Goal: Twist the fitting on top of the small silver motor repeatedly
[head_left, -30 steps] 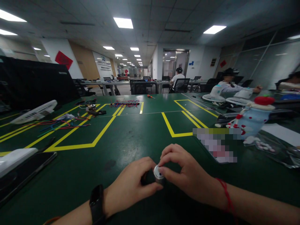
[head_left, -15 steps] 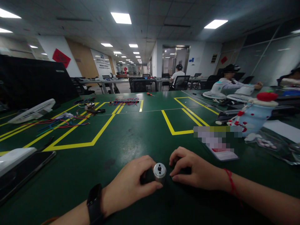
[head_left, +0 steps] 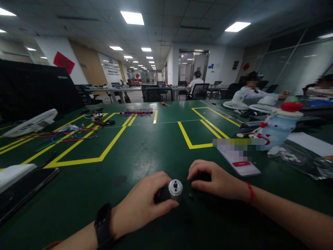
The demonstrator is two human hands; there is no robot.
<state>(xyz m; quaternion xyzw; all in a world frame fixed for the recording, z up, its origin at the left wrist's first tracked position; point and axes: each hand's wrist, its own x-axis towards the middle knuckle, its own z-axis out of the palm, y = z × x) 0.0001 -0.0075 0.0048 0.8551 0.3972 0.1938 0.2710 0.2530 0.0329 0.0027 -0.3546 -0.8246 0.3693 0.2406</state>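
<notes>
My left hand (head_left: 147,198) wraps its thumb and fingers around a small silver electric motor (head_left: 176,189). The motor stands upright on the green table, its round face with a centre shaft and two dark holes turned up. On the tabletop just right of it lies a tiny dark ring-like part (head_left: 190,195). Beyond that part, my right hand (head_left: 217,180) rests with curled fingers, thumb and forefinger apart, and nothing visible between them. It touches neither the motor nor the tiny part.
Yellow tape (head_left: 78,162) marks the green table. Loose wires (head_left: 67,137) and a white fan (head_left: 31,123) lie left, near a phone (head_left: 28,194). To the right are a card (head_left: 243,163), a light-blue cup (head_left: 277,130) and a plastic bag (head_left: 299,161). Two people sit beyond.
My right hand has lifted slightly away from the tiny ring-like part, which now shows on the table. My left hand keeps hold of the motor. The whole view has shifted a little.
</notes>
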